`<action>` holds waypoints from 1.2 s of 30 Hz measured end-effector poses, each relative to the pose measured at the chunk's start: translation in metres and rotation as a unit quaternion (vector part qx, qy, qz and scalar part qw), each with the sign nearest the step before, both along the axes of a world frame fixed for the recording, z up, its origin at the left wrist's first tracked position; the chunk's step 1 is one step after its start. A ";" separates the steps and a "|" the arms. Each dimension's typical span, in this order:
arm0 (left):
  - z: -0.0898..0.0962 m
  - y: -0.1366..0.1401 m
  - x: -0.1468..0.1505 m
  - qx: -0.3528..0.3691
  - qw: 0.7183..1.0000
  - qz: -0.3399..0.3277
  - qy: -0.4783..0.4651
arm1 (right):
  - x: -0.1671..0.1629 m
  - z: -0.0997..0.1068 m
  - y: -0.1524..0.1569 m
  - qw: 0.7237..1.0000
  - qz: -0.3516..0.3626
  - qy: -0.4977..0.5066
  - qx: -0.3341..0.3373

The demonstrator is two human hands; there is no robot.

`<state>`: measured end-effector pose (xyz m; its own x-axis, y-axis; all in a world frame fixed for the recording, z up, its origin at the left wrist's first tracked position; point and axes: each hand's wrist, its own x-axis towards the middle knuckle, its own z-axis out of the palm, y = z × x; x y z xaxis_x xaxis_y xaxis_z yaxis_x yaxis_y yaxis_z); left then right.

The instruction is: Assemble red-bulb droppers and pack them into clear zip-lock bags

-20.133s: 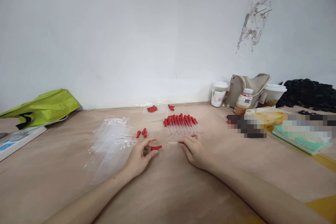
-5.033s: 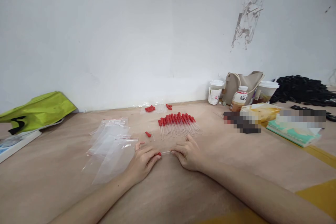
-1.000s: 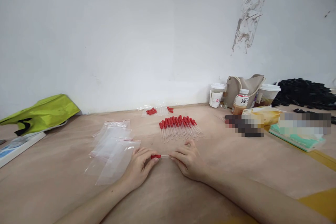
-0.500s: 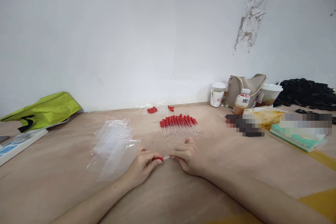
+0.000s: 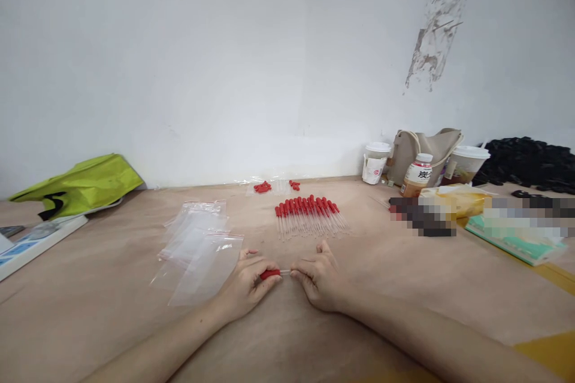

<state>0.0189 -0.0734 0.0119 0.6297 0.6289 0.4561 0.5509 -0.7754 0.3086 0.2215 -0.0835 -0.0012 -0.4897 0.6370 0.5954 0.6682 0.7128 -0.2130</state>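
Dropper (image 5: pixel 275 273) lies crosswise, red bulb (image 5: pixel 270 274) left, tube (image 5: pixel 286 272) rightward.

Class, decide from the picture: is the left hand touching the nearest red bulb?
Touching. The head view shows the left hand pinching the bulb between its thumb and fingers.

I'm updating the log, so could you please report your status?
Left hand gripping red bulb. Right hand pinching clear tube. Tube meets bulb. Red-topped droppers beyond, not in the way.

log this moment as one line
left hand: grips red bulb; right hand: grips clear tube; contact: tube meets bulb; beyond: row of red-topped droppers
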 end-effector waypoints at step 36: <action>0.034 0.074 -0.114 -0.195 0.894 0.395 0.084 | 0.024 0.029 0.121 0.894 -0.417 0.059 -0.153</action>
<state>-0.0954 0.0002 0.0455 -0.0425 0.9980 0.0468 0.9429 0.0245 0.3321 0.2454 0.0372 0.0276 0.2864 0.8928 0.3477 0.9005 -0.1268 -0.4161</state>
